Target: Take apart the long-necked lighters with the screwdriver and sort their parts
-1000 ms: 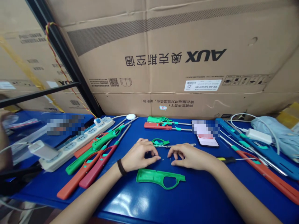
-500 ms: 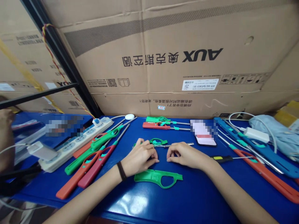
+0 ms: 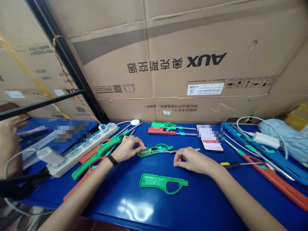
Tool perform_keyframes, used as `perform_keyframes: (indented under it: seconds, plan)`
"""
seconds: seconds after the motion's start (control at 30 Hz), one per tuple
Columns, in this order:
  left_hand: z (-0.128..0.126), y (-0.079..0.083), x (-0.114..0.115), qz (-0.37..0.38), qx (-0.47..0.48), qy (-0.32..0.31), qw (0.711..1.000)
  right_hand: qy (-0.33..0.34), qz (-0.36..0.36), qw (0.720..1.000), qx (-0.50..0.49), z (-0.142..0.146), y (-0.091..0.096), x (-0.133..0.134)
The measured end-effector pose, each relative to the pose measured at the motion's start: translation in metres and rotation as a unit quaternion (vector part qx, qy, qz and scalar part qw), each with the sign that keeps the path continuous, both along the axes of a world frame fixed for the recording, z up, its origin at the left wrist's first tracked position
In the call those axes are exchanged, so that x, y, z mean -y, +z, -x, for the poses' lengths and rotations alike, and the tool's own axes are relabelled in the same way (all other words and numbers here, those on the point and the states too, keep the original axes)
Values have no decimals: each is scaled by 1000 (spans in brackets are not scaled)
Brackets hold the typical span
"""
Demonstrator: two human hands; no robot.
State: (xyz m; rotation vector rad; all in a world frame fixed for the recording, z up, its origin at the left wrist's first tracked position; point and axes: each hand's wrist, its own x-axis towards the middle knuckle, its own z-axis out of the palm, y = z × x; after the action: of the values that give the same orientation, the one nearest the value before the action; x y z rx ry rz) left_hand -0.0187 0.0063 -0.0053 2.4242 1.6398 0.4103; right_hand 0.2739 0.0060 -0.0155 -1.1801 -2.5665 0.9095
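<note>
An opened green gas lighter (image 3: 157,148) lies on the blue table, its half shell showing wires, inner parts and a teal trigger. My left hand (image 3: 128,148) is at the lighter's left end, thumb and fingers pinched on its edge. My right hand (image 3: 192,160) rests on the table just below the lighter's metal rod (image 3: 185,149). Its fingers are curled in; whatever may be between them is hidden. Nearer to me lies the loose green shell half (image 3: 154,182), inner side up.
Assembled lighters (image 3: 96,160) lie left beside a white power strip (image 3: 79,152). Red and green lighters (image 3: 162,131) and a phone (image 3: 211,144) lie behind. At right are a screwdriver (image 3: 231,165), an orange lighter (image 3: 276,183) and blue ones. Another person's hand (image 3: 12,141) is far left.
My left hand has moved left, off the middle of the opened lighter to its left end, uncovering the inner parts. My right hand has hardly moved. The view has shifted slightly.
</note>
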Motion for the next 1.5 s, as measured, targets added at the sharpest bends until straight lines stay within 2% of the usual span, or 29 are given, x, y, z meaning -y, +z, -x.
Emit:
perform_keyframes:
  seconds: [0.23, 0.5, 0.6, 0.77, 0.83, 0.97, 1.1, 1.23, 1.5]
  plan:
    - [2, 6, -5, -23, 9, 31, 999, -3, 7, 1000, -8, -3, 4, -2]
    - [-22, -11, -38, 41, -2, 74, 996, -2, 26, 1000, 4, -1, 5, -1]
    - [-19, -8, -40, 61, 2, 35, 998, -5, 36, 999, 4, -3, 8, -1]
    - [-13, 2, -34, 50, -3, -95, 994, -11, 41, 999, -3, -5, 9, -2]
    - [-12, 3, -34, 44, -3, -127, 991, -13, 42, 999, -4, -6, 8, -2]
    - [-13, -1, -39, 35, -4, -151, 988, -10, 51, 999, -8, -6, 7, -3]
    - [-11, -5, -43, 33, -8, -147, 989, 0, 55, 998, -16, -7, 8, -3]
    - [-6, -3, -36, 29, -7, -121, 992, -4, 40, 999, -34, -11, 10, -5]
    - [1, 7, -5, 41, 11, -95, 995, -19, 17, 999, -47, -14, 5, -8]
